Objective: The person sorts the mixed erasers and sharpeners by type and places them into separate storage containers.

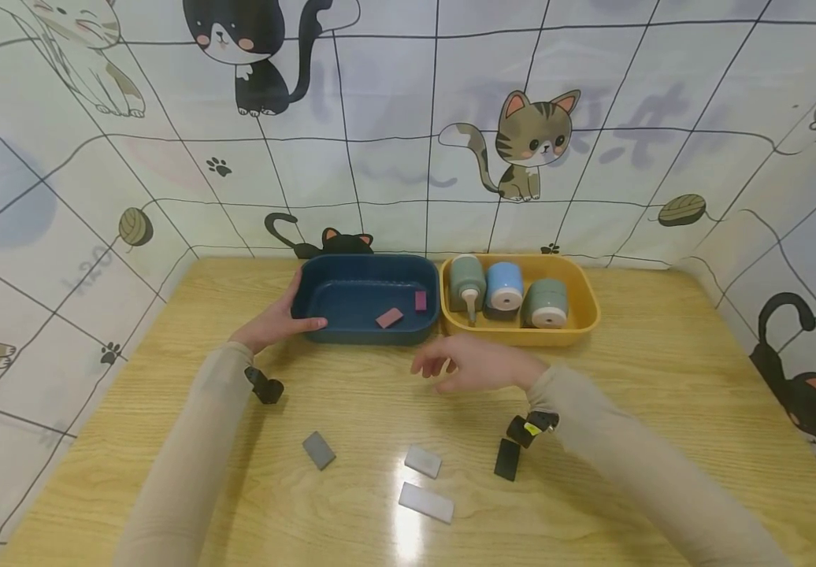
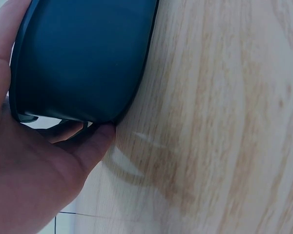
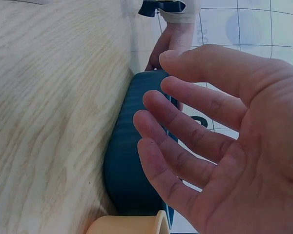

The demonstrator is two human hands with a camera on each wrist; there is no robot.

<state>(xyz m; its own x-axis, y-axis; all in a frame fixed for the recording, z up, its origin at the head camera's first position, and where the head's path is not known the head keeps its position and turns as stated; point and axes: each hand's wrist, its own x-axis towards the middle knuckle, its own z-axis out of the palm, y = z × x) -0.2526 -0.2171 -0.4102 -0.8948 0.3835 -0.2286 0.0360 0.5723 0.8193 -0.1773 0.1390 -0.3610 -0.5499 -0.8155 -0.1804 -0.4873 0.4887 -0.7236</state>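
Hands first: the left hand (image 1: 273, 323) grips the left end of the blue tub (image 1: 365, 298), its thumb lying along the near wall and its palm cupping the corner, while the right hand (image 1: 475, 364) hovers spread and empty over the bench (image 1: 663, 378), just in front of the gap between that tub and the yellow tub (image 1: 585, 315) beside it. From the right wrist view its fingers (image 3: 185, 122) are fanned out and holding nothing. The blue tub sits toward the back of the bench, touching or nearly touching the yellow one, and already has two small pink blocks (image 1: 390, 317) lying on its floor. The yellow tub holds three stubby rolls, two greyish green and one light blue (image 1: 504, 286). On the near part of the bench, well apart from the tubs, lie a white block (image 1: 425, 502), a smaller white one (image 1: 423, 461), a grey one (image 1: 319, 450) and a black one (image 1: 507, 459). The work in hand looks like gathering loose blocks into the blue tub, and to do it well the left hand should keep its steady hold so the tub does not slide on the smooth wood. The right hand would do best to come back toward the nearest block, pinch it by its long edges since it lies flat, and set it down low inside the tub, away from the two already there.
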